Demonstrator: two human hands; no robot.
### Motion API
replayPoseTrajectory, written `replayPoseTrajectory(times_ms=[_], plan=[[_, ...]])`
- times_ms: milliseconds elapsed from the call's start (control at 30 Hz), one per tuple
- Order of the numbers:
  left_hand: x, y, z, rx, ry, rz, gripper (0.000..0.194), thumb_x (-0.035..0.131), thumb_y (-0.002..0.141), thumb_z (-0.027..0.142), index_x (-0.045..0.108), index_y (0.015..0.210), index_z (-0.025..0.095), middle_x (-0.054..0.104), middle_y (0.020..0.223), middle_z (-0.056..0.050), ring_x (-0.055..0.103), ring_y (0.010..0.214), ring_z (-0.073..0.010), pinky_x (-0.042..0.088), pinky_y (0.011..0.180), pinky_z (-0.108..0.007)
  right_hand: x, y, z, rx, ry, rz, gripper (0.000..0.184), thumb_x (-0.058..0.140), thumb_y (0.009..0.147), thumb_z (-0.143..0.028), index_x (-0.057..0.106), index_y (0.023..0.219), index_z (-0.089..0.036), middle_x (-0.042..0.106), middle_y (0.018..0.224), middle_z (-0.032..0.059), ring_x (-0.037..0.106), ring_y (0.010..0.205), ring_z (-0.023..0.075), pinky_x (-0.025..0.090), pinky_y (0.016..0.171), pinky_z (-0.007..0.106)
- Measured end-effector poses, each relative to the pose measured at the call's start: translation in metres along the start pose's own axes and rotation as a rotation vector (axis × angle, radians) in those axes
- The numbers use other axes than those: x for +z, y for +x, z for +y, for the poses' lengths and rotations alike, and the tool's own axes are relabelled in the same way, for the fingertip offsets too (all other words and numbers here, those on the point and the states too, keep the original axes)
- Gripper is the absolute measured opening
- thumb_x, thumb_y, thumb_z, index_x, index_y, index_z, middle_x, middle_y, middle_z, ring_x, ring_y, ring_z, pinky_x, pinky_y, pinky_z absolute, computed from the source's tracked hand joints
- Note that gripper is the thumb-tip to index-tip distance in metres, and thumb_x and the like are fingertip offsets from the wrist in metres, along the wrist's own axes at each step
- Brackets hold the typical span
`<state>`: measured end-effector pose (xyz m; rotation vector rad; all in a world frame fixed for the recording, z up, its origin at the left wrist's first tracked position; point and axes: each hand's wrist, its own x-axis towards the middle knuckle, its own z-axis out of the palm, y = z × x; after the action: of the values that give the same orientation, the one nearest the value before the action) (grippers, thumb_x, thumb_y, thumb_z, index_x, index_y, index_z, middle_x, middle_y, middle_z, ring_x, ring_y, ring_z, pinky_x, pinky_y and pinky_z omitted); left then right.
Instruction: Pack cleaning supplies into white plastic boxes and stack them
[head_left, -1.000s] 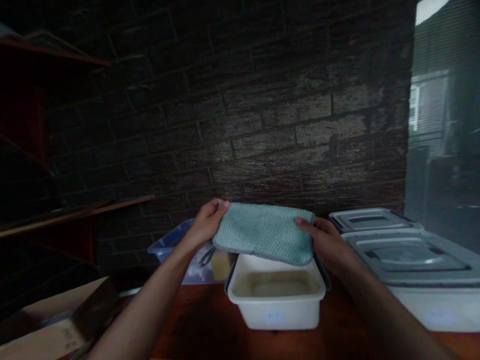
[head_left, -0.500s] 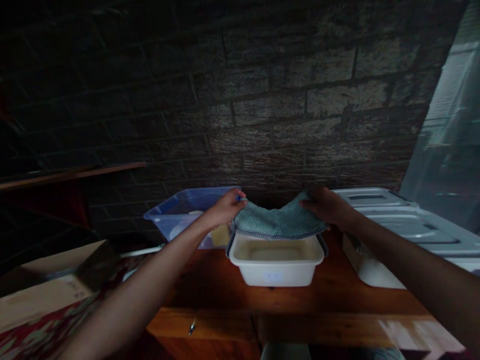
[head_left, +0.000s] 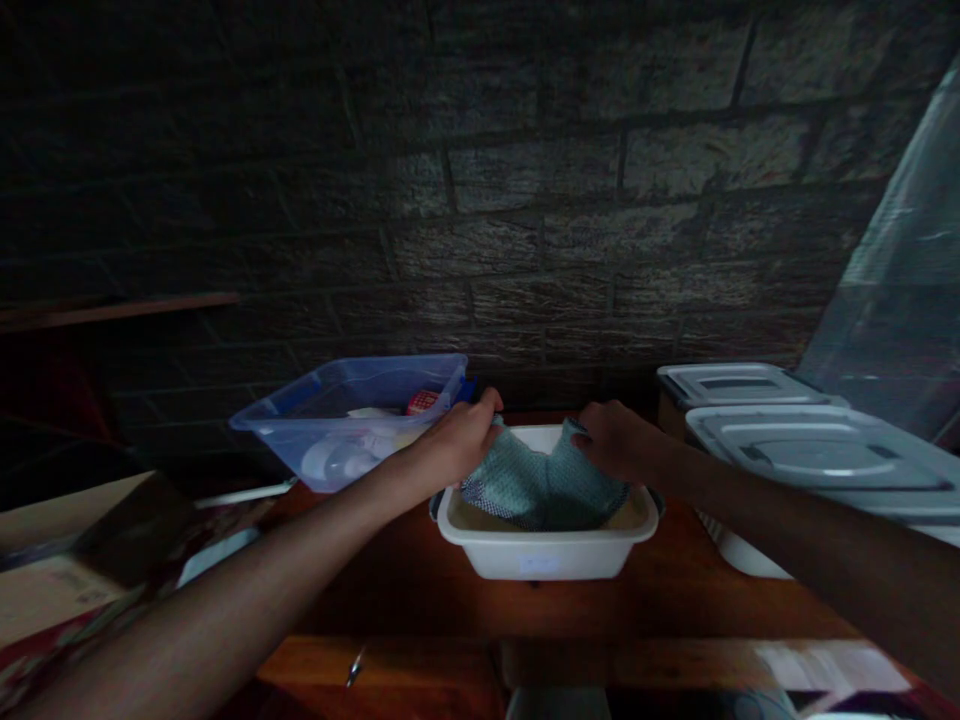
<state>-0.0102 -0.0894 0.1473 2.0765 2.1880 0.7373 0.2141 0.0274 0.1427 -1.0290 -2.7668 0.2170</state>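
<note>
A teal textured cloth (head_left: 551,485) with a dark checked edge hangs between my two hands, sagging in the middle. Its lower part dips inside a white plastic bin (head_left: 544,555) standing on the wooden table. My left hand (head_left: 472,430) pinches the cloth's left upper corner, above the bin's left rim. On the other side, my right hand (head_left: 611,435) grips the right upper corner. The bin's floor is largely hidden behind the cloth.
Left of the bin stands a translucent blue tub (head_left: 330,420) with bottles and a red item inside. Lidded white bins (head_left: 802,450) are on the right. A cardboard box (head_left: 90,550) lies at far left. A brick wall (head_left: 495,240) rises behind the table (head_left: 420,590).
Both hands have lowered the cloth from above the bin's rim down into it. They are closer together, and the cloth sags more. The view has shifted slightly.
</note>
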Motion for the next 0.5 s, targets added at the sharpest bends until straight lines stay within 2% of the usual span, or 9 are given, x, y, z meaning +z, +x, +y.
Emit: replayPoseTrajectory(times_ms=[133,267,333,433,500], plan=[[0.006,0.003,0.005,0.026,0.116,-0.063,0.024,0.053,0.093,0.024,0.057,0.117,0.022,0.062,0.072,-0.002,0.061,0.063,-0.0206,0.035,0.056,-0.028,0.005,0.001,-0.007,-0.008,-0.105,-0.007,0.029,0.054,0.097,-0.029,0.073,0.104,-0.008,0.074,0.104,0.0262,0.074,0.097,0.0361,0.055,0.079,0.041],[0.018,-0.001,0.009,0.026,0.157,-0.151,0.025,0.055,0.089,0.014,0.059,0.112,0.02,0.062,0.065,-0.001,0.059,0.053,-0.018,0.032,0.051,-0.028,0.01,-0.002,-0.014,-0.037,-0.195,-0.041,0.029,0.051,0.099,-0.027,0.073,0.106,-0.01,0.074,0.101,0.0247,0.075,0.091,0.0362,0.057,0.074,0.043],[0.022,-0.004,0.012,0.018,0.18,-0.172,0.032,0.054,0.086,0.007,0.06,0.115,0.019,0.063,0.064,-0.002,0.059,0.052,-0.0191,0.034,0.052,-0.029,0.012,-0.003,-0.018,-0.062,-0.235,-0.066,0.028,0.051,0.099,-0.024,0.074,0.105,-0.01,0.075,0.098,0.0241,0.076,0.089,0.0374,0.057,0.072,0.044],[0.023,-0.006,0.021,0.032,0.337,-0.182,0.05,0.052,0.083,-0.002,0.058,0.13,0.016,0.069,0.075,-0.009,0.067,0.062,-0.0244,0.042,0.059,-0.033,0.012,-0.004,-0.023,-0.092,-0.291,-0.089,0.023,0.056,0.096,-0.022,0.075,0.099,-0.009,0.074,0.096,0.0262,0.075,0.089,0.0402,0.057,0.071,0.048],[0.02,-0.004,0.027,0.073,0.529,-0.145,0.047,0.051,0.087,0.002,0.058,0.133,0.013,0.071,0.091,-0.016,0.07,0.071,-0.0289,0.045,0.062,-0.036,0.008,-0.004,-0.025,-0.104,-0.329,-0.093,0.022,0.06,0.095,-0.024,0.075,0.099,-0.009,0.074,0.094,0.0265,0.074,0.087,0.041,0.057,0.069,0.049]])
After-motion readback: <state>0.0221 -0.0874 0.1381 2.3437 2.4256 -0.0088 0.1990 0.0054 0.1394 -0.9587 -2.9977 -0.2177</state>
